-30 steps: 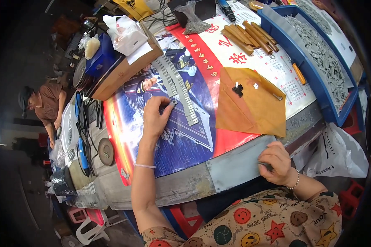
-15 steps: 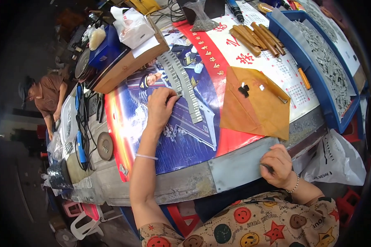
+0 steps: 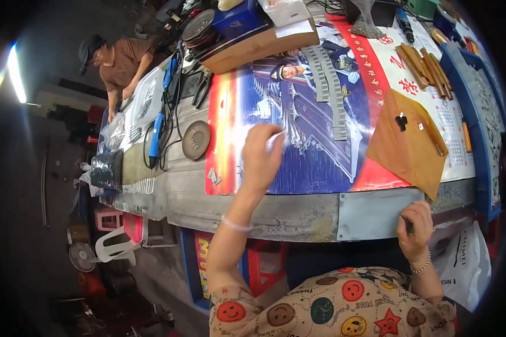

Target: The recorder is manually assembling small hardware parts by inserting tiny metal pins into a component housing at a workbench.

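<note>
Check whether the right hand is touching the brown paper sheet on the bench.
Apart. The head view shows the right hand at the bench's near edge on the grey metal plate, with bare plate between it and the brown paper sheet.

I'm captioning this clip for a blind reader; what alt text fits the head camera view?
A person's left hand hovers over a colourful poster covering a workbench, while the right hand rests at the bench's near metal edge. Grey toothed strips, a brown paper sheet and wooden sticks lie farther back; another person works at far left.
</note>
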`<control>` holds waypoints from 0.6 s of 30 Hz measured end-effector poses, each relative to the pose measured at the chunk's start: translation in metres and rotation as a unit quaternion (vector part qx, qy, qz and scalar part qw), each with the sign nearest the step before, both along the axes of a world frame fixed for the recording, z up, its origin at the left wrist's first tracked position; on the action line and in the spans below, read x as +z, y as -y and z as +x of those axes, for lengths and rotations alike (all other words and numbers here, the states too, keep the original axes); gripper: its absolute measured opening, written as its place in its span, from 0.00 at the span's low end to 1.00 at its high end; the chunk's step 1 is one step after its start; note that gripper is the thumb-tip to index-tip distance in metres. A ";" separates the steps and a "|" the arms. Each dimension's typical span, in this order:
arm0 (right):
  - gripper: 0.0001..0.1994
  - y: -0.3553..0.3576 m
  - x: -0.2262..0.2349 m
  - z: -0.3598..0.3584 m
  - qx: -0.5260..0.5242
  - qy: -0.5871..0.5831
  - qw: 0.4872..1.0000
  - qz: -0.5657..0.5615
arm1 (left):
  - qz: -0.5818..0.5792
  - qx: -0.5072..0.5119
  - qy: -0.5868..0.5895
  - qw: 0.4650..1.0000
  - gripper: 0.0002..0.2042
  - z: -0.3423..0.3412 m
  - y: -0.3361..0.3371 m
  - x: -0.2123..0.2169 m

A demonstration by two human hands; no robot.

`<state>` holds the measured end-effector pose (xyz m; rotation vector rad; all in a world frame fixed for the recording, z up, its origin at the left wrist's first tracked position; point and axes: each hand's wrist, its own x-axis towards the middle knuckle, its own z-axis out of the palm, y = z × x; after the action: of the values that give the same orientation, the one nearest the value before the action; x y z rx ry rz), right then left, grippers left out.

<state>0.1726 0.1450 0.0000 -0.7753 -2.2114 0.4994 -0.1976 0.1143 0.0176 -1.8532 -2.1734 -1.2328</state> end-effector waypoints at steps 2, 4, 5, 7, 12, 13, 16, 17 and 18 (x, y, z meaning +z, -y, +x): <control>0.10 0.001 0.000 -0.002 -0.007 -0.006 1.000 0.007 | -0.024 0.082 0.005 0.996 0.06 -0.020 0.047 -0.002; 0.11 0.002 -0.003 -0.002 -0.012 -0.008 1.000 0.014 | -0.061 0.178 0.053 0.981 0.08 -0.043 0.093 -0.004; 0.11 0.003 -0.004 -0.003 -0.016 -0.008 1.000 0.022 | -0.066 0.210 0.043 0.974 0.11 -0.057 0.114 -0.011; 0.11 0.005 -0.001 -0.004 -0.020 -0.004 1.000 0.021 | -0.071 0.241 0.033 0.967 0.13 -0.082 0.144 -0.026; 0.11 0.007 0.000 -0.006 -0.029 -0.001 0.999 0.034 | -0.095 0.251 -0.002 0.963 0.22 -0.092 0.164 -0.039; 0.11 0.008 -0.001 -0.006 -0.031 -0.003 0.999 0.036 | -0.092 0.247 0.001 0.965 0.22 -0.091 0.162 -0.040; 0.11 0.009 -0.002 -0.005 -0.037 0.000 0.999 0.039 | -0.098 0.224 0.004 0.970 0.22 -0.086 0.153 -0.043; 0.10 0.009 -0.004 -0.005 -0.039 -0.002 0.998 0.045 | -0.090 0.219 -0.002 0.972 0.22 -0.085 0.151 -0.044; 0.10 0.009 -0.004 -0.005 -0.038 -0.002 0.998 0.050 | -0.082 0.214 -0.008 0.973 0.22 -0.084 0.150 -0.044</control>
<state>0.1672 0.1365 -0.0035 -0.8015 -2.1754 0.3508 -0.2820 -0.0358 -0.0267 -1.3173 -2.5472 -0.9720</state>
